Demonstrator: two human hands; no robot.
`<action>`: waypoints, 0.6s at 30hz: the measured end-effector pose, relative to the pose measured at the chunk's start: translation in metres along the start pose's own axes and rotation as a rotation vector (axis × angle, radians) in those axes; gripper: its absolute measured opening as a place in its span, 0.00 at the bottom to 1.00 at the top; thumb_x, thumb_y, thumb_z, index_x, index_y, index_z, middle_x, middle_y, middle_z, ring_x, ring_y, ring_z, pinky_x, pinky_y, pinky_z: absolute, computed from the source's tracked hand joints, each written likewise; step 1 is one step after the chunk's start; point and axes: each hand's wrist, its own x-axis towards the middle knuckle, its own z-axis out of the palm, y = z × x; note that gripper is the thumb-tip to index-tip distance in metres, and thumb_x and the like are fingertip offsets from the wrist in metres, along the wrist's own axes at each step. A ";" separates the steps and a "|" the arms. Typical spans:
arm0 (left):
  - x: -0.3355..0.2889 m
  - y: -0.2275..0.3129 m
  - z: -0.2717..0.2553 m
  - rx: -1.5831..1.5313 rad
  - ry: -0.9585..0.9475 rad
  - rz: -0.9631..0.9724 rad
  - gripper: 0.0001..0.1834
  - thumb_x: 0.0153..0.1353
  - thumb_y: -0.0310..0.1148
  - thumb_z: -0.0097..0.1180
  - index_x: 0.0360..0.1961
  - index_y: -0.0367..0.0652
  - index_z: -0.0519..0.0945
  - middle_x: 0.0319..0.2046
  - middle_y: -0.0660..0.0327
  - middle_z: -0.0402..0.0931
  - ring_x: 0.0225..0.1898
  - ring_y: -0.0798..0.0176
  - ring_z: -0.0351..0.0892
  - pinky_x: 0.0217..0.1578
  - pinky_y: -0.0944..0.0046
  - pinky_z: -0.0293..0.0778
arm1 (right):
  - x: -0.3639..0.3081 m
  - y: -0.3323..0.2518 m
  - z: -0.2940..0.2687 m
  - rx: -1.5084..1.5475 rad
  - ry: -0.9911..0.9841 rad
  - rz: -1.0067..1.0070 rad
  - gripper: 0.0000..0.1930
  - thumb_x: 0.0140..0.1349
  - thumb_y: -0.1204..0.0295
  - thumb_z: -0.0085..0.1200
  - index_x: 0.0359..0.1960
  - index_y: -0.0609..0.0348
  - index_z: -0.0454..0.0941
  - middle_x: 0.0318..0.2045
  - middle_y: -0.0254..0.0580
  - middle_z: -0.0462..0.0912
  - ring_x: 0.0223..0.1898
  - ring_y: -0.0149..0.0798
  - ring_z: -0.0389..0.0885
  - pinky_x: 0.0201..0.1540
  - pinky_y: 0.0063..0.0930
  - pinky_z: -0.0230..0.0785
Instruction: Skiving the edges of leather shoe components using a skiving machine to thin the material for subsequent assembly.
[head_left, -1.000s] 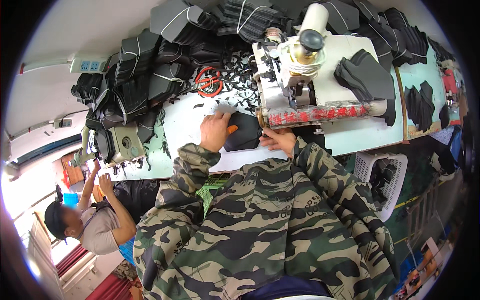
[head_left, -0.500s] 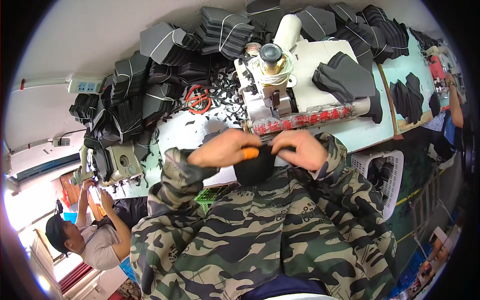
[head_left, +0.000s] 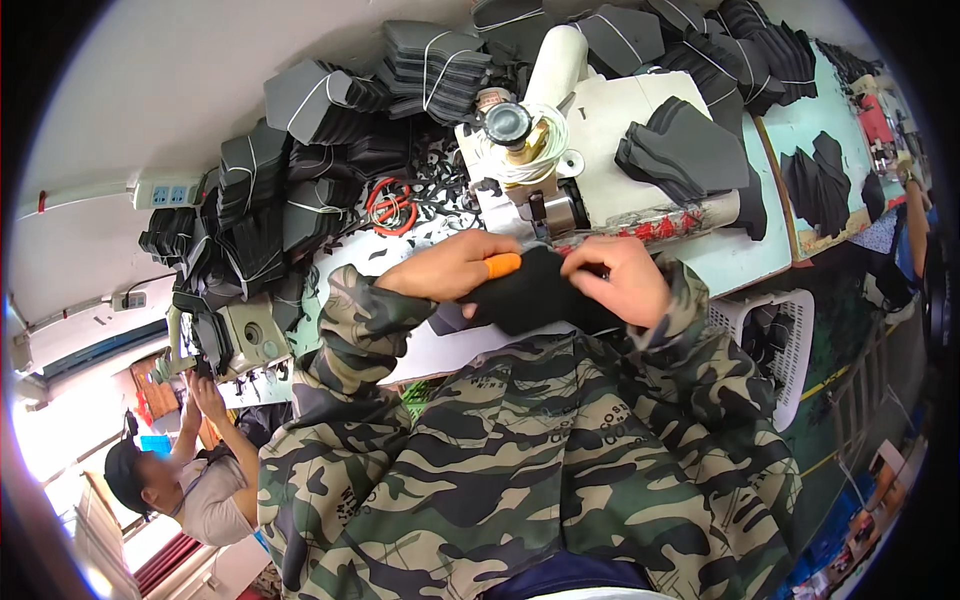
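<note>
In front of the machine, my left hand (head_left: 436,270) and my right hand (head_left: 630,284) pinch a black sheet piece (head_left: 532,296) by its far edge. One finger of the left hand wears an orange finger cover (head_left: 503,264). The piece hangs between the hands, toward my camouflage jacket, and its far edge is close to the metal head of a bench machine (head_left: 552,212). That machine, which resembles a skiving machine, has a black knob (head_left: 508,124) and a coil of white tubing (head_left: 545,160). Whether the piece touches the machine is hidden by the fingers.
Tied stacks of dark grey cut pieces (head_left: 430,65) line the back. Loose cut pieces (head_left: 690,150) lie on the machine's white top. Red-handled scissors (head_left: 391,207) rest among black scraps. A white basket (head_left: 785,350) stands at right. Another person (head_left: 205,490) works at left.
Both hands have moved away from my body toward the machine with the black piece. The piece is now spread wider between them. My view has shifted slightly.
</note>
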 end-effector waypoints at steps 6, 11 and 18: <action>0.013 -0.021 -0.021 -0.064 0.020 -0.215 0.14 0.66 0.34 0.43 0.44 0.37 0.76 0.23 0.64 0.73 0.16 0.74 0.72 0.15 0.73 0.67 | 0.014 0.006 0.031 -0.250 0.265 0.031 0.09 0.49 0.77 0.57 0.34 0.61 0.81 0.30 0.47 0.81 0.34 0.48 0.80 0.39 0.34 0.72; 0.029 -0.010 -0.040 0.018 0.052 -0.233 0.13 0.68 0.37 0.43 0.38 0.39 0.76 0.15 0.68 0.69 0.12 0.75 0.67 0.12 0.74 0.63 | 0.022 0.006 0.015 -0.276 0.141 0.030 0.10 0.49 0.73 0.57 0.35 0.60 0.82 0.31 0.48 0.81 0.35 0.51 0.80 0.39 0.35 0.72; 0.044 -0.028 0.012 -0.263 0.344 -0.132 0.11 0.64 0.26 0.37 0.37 0.31 0.72 0.14 0.60 0.70 0.09 0.68 0.67 0.10 0.68 0.64 | 0.075 -0.024 -0.041 -0.756 -0.397 -0.089 0.09 0.44 0.75 0.52 0.29 0.55 0.82 0.24 0.45 0.80 0.31 0.50 0.80 0.35 0.42 0.72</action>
